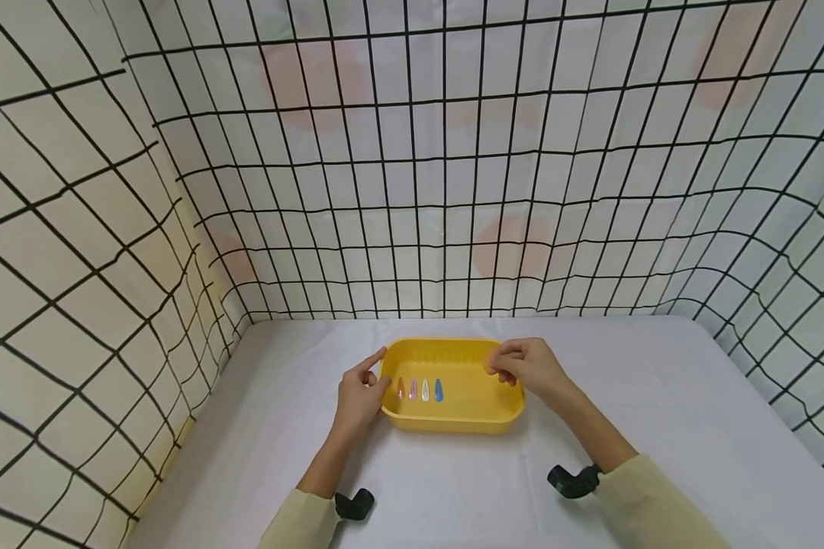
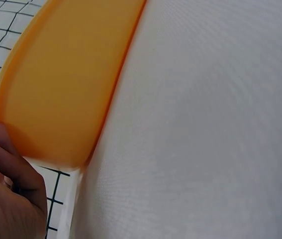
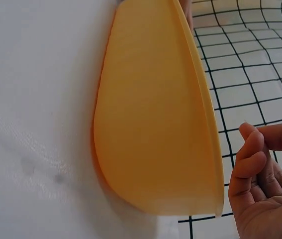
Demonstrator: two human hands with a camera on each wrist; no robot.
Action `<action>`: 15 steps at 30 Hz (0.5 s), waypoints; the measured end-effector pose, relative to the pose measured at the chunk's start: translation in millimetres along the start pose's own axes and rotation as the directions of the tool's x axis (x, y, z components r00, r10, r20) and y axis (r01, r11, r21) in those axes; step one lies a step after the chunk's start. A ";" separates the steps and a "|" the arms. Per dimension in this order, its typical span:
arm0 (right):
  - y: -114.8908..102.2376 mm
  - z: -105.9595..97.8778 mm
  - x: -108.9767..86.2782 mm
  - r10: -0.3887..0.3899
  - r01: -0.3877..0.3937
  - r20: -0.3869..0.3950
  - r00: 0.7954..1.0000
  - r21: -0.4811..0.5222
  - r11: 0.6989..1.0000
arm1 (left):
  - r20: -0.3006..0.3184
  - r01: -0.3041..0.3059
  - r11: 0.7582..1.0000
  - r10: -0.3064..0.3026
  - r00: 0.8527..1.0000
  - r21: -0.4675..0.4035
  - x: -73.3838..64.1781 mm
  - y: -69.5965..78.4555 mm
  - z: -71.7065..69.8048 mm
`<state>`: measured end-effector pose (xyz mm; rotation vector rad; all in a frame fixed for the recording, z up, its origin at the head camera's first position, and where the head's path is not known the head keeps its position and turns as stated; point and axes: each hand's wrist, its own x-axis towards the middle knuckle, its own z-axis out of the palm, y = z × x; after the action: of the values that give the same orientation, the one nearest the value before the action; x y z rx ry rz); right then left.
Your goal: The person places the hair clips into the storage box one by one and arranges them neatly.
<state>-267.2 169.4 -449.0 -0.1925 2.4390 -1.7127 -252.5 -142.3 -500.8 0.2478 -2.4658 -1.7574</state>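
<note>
A yellow tray [image 1: 453, 425] stands on the white-covered table. Four-sided with rounded corners, it holds a short row of small snap hair clips on its left half: an orange clip [image 1: 401, 388], a pink clip [image 1: 413, 389], a white clip [image 1: 426, 390] and a blue clip [image 1: 439, 390]. My left hand [image 1: 358, 395] grips the tray's left end, thumb over the rim. My right hand [image 1: 532, 370] hovers over the tray's right end, its fingers curled and fingertips close together; I cannot tell whether something small is pinched there. In the right wrist view its fingers [image 3: 247, 172] are beside the rim.
Black wire grid panels [image 1: 446, 160] rise behind the table and along both sides, with white cloth behind them. White cloth covers the tabletop [image 1: 453, 488]. A black wrist-worn device [image 1: 355, 505] sits at the left cuff, and another black device [image 1: 573, 482] at the right.
</note>
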 end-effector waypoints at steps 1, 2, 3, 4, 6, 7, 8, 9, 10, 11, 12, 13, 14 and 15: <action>-1.1 2.8 1.2 0.001 -0.001 0.003 1.000 0.002 1.000 | -0.001 -0.001 1.000 0.001 1.000 0.000 0.1 -0.4 -0.3; -2.4 5.7 2.4 0.004 -0.004 0.005 1.000 0.005 1.000 | -0.001 -0.001 1.000 0.001 1.000 -0.001 0.0 -0.6 -0.5; -3.5 8.3 3.5 0.002 -0.002 0.010 1.000 0.004 1.000 | -0.001 -0.002 1.000 0.002 1.000 -0.001 0.0 -0.8 -0.8; -4.7 10.9 4.5 0.004 -0.004 0.010 1.000 0.006 1.000 | -0.001 -0.002 1.000 0.002 1.000 0.000 -0.1 -0.9 -0.9; -6.3 15.6 6.5 0.005 -0.005 0.015 1.000 0.011 1.000 | -0.001 0.000 1.000 0.000 1.000 0.003 -0.1 -1.0 -1.1; -7.1 17.9 7.2 0.001 -0.001 0.019 1.000 0.008 1.000 | -0.001 0.003 1.000 -0.003 1.000 0.004 0.1 -1.1 -1.1; -7.3 19.7 8.1 0.000 -0.001 0.023 1.000 0.008 1.000 | -0.003 0.007 1.000 -0.007 1.000 0.004 0.1 -0.9 -1.1; -7.3 21.5 9.0 0.000 0.000 0.028 1.000 0.011 1.000 | -0.003 0.010 1.000 -0.010 1.000 0.004 0.2 -0.7 -1.1; -7.2 23.3 10.0 0.005 -0.005 0.029 1.000 0.015 1.000 | -0.002 0.011 1.000 -0.011 1.000 0.004 0.3 -0.7 -1.1; -7.0 24.9 11.1 0.007 -0.007 0.033 0.999 0.015 1.000 | -0.002 0.011 1.000 -0.011 1.000 0.004 0.4 -0.6 -1.1; -6.7 26.6 12.2 0.013 -0.014 0.036 0.999 0.016 1.000 | -0.002 0.012 1.000 -0.012 1.000 0.003 0.6 -0.6 -1.1; -6.3 28.0 13.4 0.018 -0.019 0.039 0.999 0.016 1.000 | -0.001 0.012 1.000 -0.012 1.000 0.001 0.7 -0.6 -1.1; -5.5 29.4 14.7 0.027 -0.028 0.041 0.999 0.016 0.999 | 0.000 0.010 1.000 -0.010 1.000 0.001 0.7 -0.6 -1.1; -4.8 30.9 16.0 0.033 -0.034 0.045 0.998 0.017 0.999 | 0.002 0.008 1.000 -0.008 1.000 0.001 0.9 -0.8 -1.1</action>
<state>-276.7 136.1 -455.7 -0.1846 2.3808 -1.6976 -253.1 -143.7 -501.2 0.2565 -2.4707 -1.7601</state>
